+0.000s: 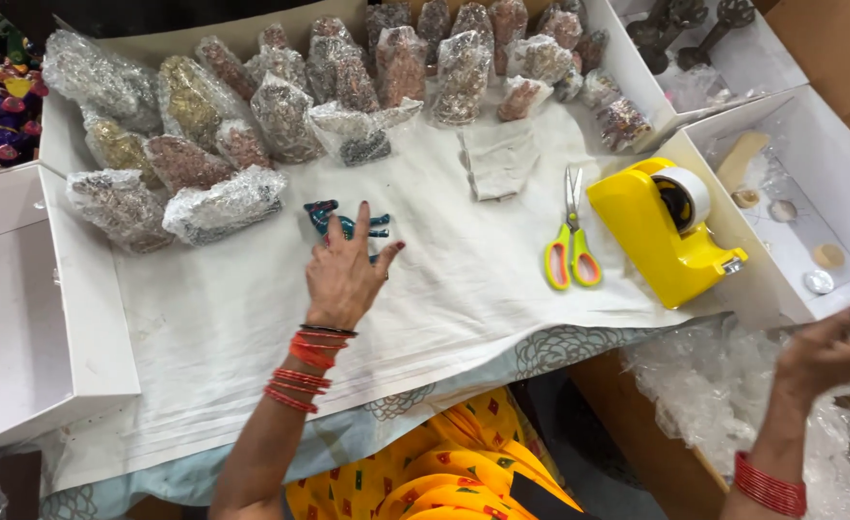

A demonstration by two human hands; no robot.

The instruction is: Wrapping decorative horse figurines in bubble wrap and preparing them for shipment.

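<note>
Head view: my left hand point(346, 274) rests with fingers spread on a small blue painted figurine point(346, 222) lying mid-cloth point(252, 327), not gripping it. Far right, my right hand point(829, 349) curls into loose bubble wrap point(723, 385). I judge wrapping is starting; next needs a sheet pulled free.

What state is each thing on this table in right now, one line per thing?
Left hand: open, fingers spread, resting on the blue figurine.
Blue figurine: unwrapped, lying on the cloth.
Right hand: gripping bubble wrap.
Scissors: closed, lying flat.
Tape dispenser: upright, roll loaded.
Wrapped bundles: sealed in bubble wrap, in rows.
White box: open.
</note>
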